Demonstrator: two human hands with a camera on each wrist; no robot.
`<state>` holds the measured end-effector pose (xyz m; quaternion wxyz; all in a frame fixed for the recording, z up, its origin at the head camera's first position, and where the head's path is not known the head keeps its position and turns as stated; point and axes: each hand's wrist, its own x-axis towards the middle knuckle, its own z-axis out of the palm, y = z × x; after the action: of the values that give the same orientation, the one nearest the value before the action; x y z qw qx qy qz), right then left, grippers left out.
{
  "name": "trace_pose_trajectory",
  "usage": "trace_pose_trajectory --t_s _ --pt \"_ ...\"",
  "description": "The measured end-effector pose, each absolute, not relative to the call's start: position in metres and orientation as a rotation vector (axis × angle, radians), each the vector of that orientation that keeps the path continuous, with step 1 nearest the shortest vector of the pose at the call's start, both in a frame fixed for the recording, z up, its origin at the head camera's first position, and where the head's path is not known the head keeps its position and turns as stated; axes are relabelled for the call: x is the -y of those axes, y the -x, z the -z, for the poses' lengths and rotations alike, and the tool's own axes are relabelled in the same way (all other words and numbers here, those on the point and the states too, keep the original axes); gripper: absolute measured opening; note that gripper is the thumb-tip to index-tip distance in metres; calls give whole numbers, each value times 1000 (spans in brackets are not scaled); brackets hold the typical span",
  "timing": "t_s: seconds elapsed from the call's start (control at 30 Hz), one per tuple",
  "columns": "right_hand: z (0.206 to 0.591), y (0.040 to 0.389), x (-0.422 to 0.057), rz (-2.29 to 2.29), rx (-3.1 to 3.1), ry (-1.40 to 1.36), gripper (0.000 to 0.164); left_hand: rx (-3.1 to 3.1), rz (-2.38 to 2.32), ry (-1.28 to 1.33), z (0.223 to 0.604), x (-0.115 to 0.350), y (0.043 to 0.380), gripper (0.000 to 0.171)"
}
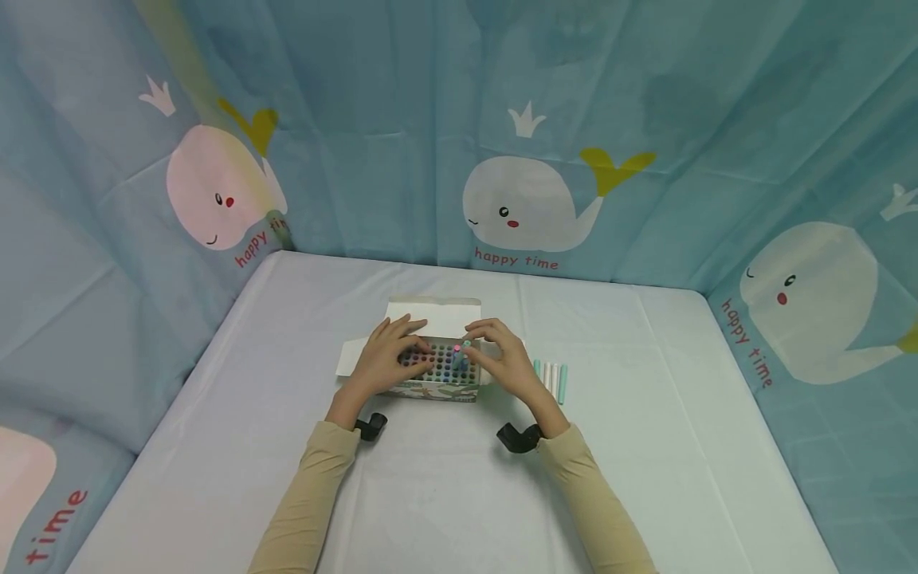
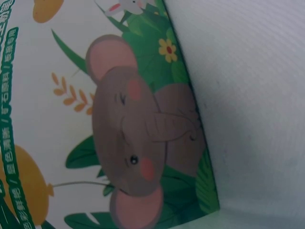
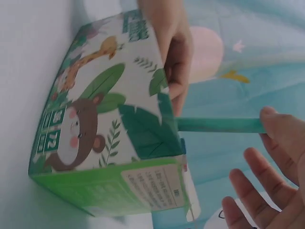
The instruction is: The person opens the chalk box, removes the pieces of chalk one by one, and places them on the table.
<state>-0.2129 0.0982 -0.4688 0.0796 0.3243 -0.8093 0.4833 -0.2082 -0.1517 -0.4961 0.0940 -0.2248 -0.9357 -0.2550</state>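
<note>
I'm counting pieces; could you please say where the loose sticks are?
In the head view, the loose sticks lie on the white table, right of the open box, beside the right hand.

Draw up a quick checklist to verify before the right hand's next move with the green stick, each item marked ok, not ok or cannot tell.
1. Box upright on the table: ok, open side up.
2. Lid flap out of the way: ok, folded back on the far side.
3. Green stick held: ok, the right hand pinches its upper end.
4. Stick's lower end fully seated: cannot tell, the box's wall hides it.
5. Box steadied: cannot tell, the left hand is at the box, but its hold is unclear.
6. Loose sticks out of the way: ok, lying right of the box.
</note>
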Motion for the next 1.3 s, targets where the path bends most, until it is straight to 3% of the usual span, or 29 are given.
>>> trace_pose_trajectory --t_s 0.27,0.63,1.3 --pt "464 208 -106 -1606 2401 -890 19 2770 759 670 498 152 209 22" --pt "425 187 -119 -1641 2387 -833 18 2779 771 670 499 152 210 23" --pt "421 185 -169 -1555 2404 -611 15 2778 780 672 496 152 209 24"
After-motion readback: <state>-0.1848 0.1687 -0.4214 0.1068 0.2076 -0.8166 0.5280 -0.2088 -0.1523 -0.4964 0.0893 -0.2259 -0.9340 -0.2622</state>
